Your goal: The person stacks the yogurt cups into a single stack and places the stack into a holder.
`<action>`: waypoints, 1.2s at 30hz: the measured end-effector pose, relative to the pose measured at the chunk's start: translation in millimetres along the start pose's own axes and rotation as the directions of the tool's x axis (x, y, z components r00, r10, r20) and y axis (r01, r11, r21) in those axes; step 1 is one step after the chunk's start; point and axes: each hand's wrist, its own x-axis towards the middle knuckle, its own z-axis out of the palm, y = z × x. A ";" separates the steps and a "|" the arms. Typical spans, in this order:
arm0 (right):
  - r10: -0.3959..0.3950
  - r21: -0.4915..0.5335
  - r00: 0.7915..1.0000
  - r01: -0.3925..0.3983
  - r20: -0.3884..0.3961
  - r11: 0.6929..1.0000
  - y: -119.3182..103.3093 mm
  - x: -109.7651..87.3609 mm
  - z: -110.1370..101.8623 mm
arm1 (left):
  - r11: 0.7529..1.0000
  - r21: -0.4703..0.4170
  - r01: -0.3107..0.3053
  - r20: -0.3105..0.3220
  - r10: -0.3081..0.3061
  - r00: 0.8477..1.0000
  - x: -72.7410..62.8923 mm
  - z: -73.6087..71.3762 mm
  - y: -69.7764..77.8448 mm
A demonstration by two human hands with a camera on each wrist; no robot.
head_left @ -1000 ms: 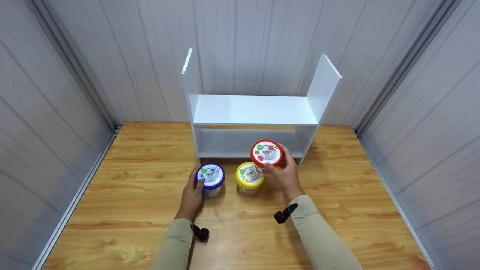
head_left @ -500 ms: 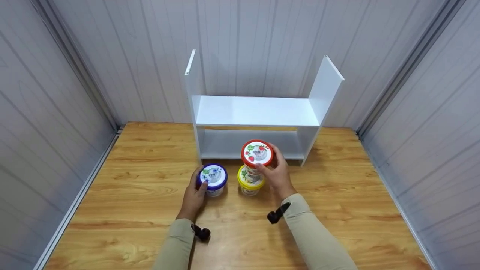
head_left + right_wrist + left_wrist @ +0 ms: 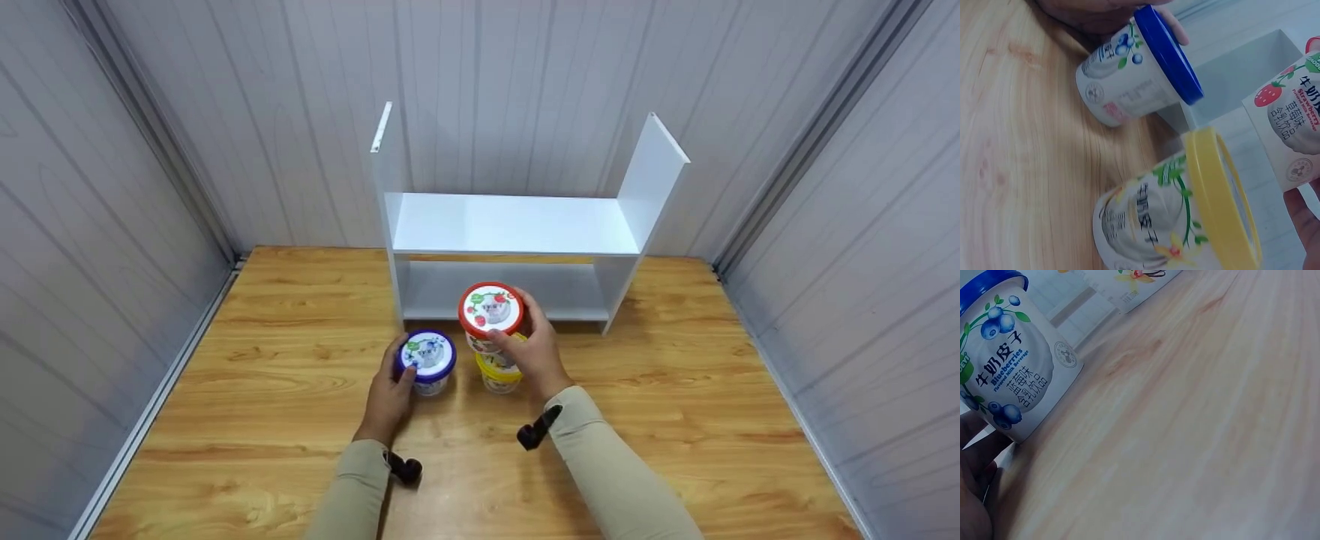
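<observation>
In the head view my left hand (image 3: 388, 394) holds a blue-lidded blueberry milk drink tub (image 3: 427, 355) from its left side, thumb at the lid. That tub (image 3: 1010, 363) stands upright on the wood, as the left wrist view shows. My right hand (image 3: 534, 352) grips a red-lidded strawberry tub (image 3: 491, 309) from the right, raised off the table. Below it, partly covered in the head view, a yellow-lidded tub (image 3: 498, 381) stands to the right of the blue one. The right wrist view shows the strawberry tub (image 3: 1292, 112) apart from the yellow lid (image 3: 1221, 197).
Behind the tubs stands a white two-tier shelf unit (image 3: 517, 225) with tall side panels. Its lower board (image 3: 442, 289) lies just beyond the tubs. Panelled walls (image 3: 510, 90) enclose the wooden table (image 3: 262, 375) at the back and both sides.
My right hand has carried the strawberry tub leftward, from the yellow tub's upper right to over it. My left hand stays on the blueberry tub; the view has shifted slightly.
</observation>
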 end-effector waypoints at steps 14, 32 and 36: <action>-0.012 -0.014 0.998 0.013 0.053 1.000 -4.5 0.8 21.8 | 0.997 0.036 0.064 0.004 -0.064 0.998 3.8 1.8 -16.4; -0.013 -0.032 0.994 0.017 0.105 0.999 -5.6 1.0 37.6 | 0.997 0.021 0.070 0.016 -0.070 0.997 7.1 2.4 -19.5; -0.001 -0.022 0.993 0.003 0.122 1.000 -5.9 0.7 42.2 | 0.998 0.020 0.062 0.016 -0.062 0.998 5.9 2.2 -17.7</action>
